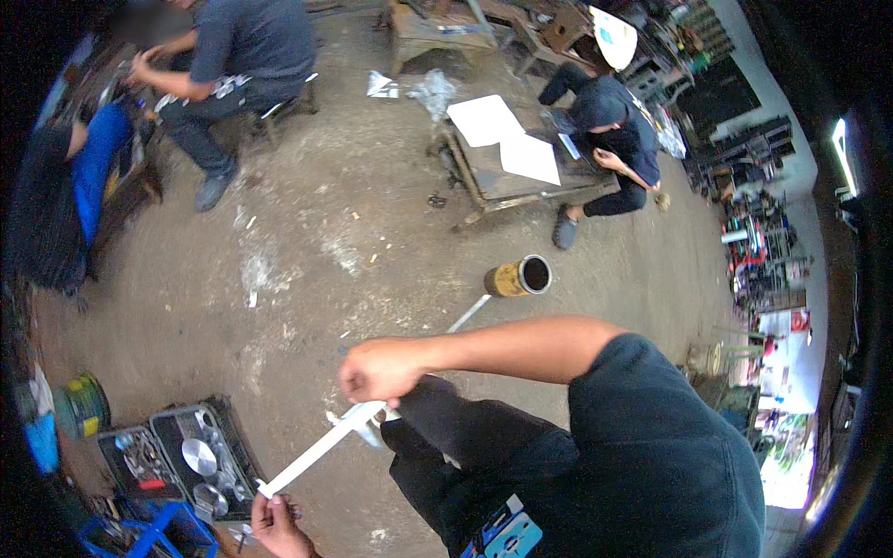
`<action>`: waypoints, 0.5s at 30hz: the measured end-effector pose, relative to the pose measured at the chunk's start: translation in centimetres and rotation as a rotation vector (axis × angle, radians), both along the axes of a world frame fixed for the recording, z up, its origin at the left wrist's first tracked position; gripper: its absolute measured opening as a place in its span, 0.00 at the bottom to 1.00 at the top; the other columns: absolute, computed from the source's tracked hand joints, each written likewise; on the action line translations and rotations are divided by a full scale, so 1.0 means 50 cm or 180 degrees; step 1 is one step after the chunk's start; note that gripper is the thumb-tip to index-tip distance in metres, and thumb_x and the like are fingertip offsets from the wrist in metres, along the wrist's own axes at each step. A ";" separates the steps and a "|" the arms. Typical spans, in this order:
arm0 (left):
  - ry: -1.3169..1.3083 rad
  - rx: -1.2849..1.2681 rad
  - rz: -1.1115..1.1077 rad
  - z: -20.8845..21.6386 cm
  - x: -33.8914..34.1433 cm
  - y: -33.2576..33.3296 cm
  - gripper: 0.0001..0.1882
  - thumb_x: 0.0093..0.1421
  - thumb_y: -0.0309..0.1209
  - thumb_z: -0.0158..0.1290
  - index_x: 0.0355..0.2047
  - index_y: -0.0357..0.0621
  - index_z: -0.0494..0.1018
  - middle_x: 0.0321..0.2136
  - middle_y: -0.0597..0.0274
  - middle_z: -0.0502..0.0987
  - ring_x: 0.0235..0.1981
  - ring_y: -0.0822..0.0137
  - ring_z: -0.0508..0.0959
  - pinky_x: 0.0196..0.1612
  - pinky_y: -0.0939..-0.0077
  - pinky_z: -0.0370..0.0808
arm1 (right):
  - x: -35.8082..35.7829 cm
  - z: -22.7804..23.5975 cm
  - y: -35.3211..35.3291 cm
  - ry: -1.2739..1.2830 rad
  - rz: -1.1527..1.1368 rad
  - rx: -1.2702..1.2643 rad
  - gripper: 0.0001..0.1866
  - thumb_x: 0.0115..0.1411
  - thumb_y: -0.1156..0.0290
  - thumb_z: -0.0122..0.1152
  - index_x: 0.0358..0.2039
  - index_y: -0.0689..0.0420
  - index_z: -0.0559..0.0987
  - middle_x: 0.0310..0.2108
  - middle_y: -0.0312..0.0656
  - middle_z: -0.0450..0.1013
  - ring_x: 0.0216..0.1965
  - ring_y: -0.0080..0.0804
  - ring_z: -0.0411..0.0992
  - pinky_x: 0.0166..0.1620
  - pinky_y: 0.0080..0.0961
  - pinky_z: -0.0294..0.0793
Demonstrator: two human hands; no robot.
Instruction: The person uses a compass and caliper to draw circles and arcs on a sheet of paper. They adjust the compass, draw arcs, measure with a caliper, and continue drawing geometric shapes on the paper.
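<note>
A long, flat white strip slants between my two hands, above the floor. My left hand, at the lower left, pinches its lower end, where a short crosspiece shows. My right hand is closed at the upper end, its fingers curled down and partly out of sight. Below the right hand is a small greyish piece, partly hidden by the strip and my dark trousers. Beyond my right forearm, a thin pale bar lies on the floor. It reaches toward a yellow-brown cylindrical can with a dark open top.
Trays of metal parts sit at the lower left, beside a blue frame and a green drum. One person sits by a low table with white sheets. Another person sits at the upper left.
</note>
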State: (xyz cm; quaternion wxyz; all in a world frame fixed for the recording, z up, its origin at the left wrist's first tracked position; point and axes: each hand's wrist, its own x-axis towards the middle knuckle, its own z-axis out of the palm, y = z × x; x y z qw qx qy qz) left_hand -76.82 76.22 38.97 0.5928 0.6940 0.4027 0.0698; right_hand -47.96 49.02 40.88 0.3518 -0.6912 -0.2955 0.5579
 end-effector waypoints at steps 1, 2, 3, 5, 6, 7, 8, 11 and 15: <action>0.0073 -0.0025 -0.0141 0.012 0.036 -0.053 0.14 0.65 0.27 0.57 0.49 0.33 0.77 0.31 0.63 0.79 0.27 0.76 0.74 0.28 0.81 0.70 | 0.004 0.010 -0.081 0.0201 -0.0260 -0.0013 0.10 0.65 0.66 0.58 0.36 0.59 0.81 0.22 0.39 0.80 0.19 0.27 0.79 0.28 0.30 0.77; 0.0150 -0.0046 -0.0275 0.025 0.074 -0.105 0.14 0.64 0.27 0.57 0.49 0.33 0.77 0.31 0.63 0.80 0.26 0.76 0.74 0.27 0.81 0.70 | 0.005 0.019 -0.161 0.0085 -0.0443 0.0012 0.09 0.64 0.66 0.59 0.35 0.59 0.82 0.22 0.40 0.79 0.19 0.29 0.79 0.27 0.29 0.78; 0.0192 -0.0153 -0.0448 0.039 0.110 -0.164 0.15 0.64 0.27 0.57 0.49 0.33 0.77 0.31 0.61 0.80 0.27 0.75 0.76 0.28 0.81 0.71 | 0.010 0.027 -0.239 0.0026 -0.0616 0.0061 0.09 0.62 0.67 0.61 0.34 0.59 0.82 0.22 0.40 0.79 0.18 0.30 0.79 0.26 0.29 0.79; 0.0209 -0.0443 -0.0644 0.055 0.194 -0.280 0.13 0.63 0.22 0.58 0.48 0.32 0.77 0.27 0.60 0.81 0.26 0.74 0.78 0.25 0.81 0.72 | 0.017 0.035 -0.390 0.0316 -0.0876 -0.0232 0.10 0.65 0.65 0.61 0.36 0.58 0.82 0.26 0.38 0.81 0.19 0.27 0.80 0.27 0.28 0.77; 0.0105 -0.0603 -0.0725 0.060 0.234 -0.343 0.13 0.62 0.21 0.58 0.47 0.31 0.77 0.28 0.59 0.81 0.26 0.74 0.78 0.25 0.81 0.73 | 0.018 0.037 -0.466 0.0365 -0.1052 -0.0285 0.10 0.65 0.65 0.61 0.37 0.58 0.81 0.27 0.38 0.81 0.19 0.26 0.79 0.27 0.27 0.77; 0.0283 -0.0643 -0.0890 0.066 0.274 -0.404 0.12 0.62 0.20 0.59 0.46 0.31 0.78 0.27 0.59 0.81 0.26 0.74 0.78 0.25 0.80 0.73 | 0.023 0.038 -0.543 0.0407 -0.1220 -0.0334 0.10 0.66 0.65 0.60 0.37 0.58 0.81 0.27 0.38 0.81 0.19 0.25 0.79 0.26 0.27 0.77; 0.0288 -0.0716 -0.1149 0.070 0.315 -0.468 0.12 0.61 0.20 0.59 0.46 0.31 0.78 0.27 0.59 0.81 0.25 0.73 0.78 0.25 0.79 0.74 | 0.029 0.037 -0.620 0.0526 -0.1380 -0.0488 0.10 0.66 0.65 0.60 0.37 0.58 0.81 0.27 0.39 0.81 0.19 0.25 0.79 0.26 0.27 0.77; 0.0567 -0.0843 -0.1492 0.067 0.423 -0.664 0.12 0.61 0.19 0.59 0.46 0.31 0.78 0.27 0.60 0.80 0.24 0.73 0.77 0.25 0.79 0.73 | 0.049 0.024 -0.842 0.0761 -0.1734 -0.0595 0.11 0.65 0.62 0.62 0.38 0.57 0.81 0.28 0.42 0.80 0.25 0.30 0.81 0.31 0.30 0.78; 0.0818 -0.0742 -0.1778 0.031 0.558 -0.908 0.10 0.61 0.18 0.58 0.44 0.30 0.78 0.26 0.63 0.77 0.25 0.73 0.76 0.27 0.79 0.73 | 0.094 0.007 -1.086 -0.0303 -0.1831 -0.0487 0.23 0.57 0.54 0.69 0.49 0.52 0.79 0.38 0.48 0.79 0.41 0.50 0.79 0.44 0.42 0.79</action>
